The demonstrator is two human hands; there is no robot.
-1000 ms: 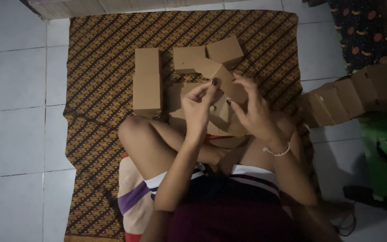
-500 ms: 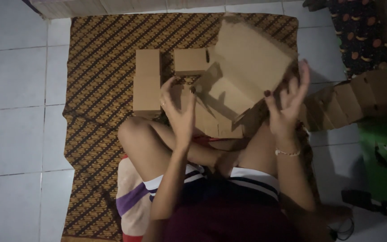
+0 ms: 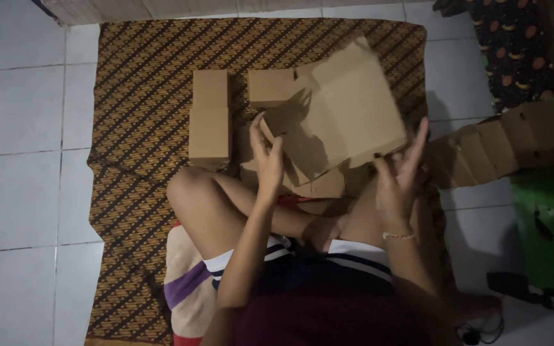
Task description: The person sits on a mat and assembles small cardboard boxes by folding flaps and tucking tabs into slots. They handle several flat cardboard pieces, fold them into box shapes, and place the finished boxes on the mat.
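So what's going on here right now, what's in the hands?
A person sits cross-legged on a patterned mat, holding a flat, unfolded cardboard box blank up between both hands. The left hand grips its lower left edge; the right hand supports the lower right edge, fingers spread. Folded small cardboard boxes lie on the mat ahead, and a row of more boxes sits to the right.
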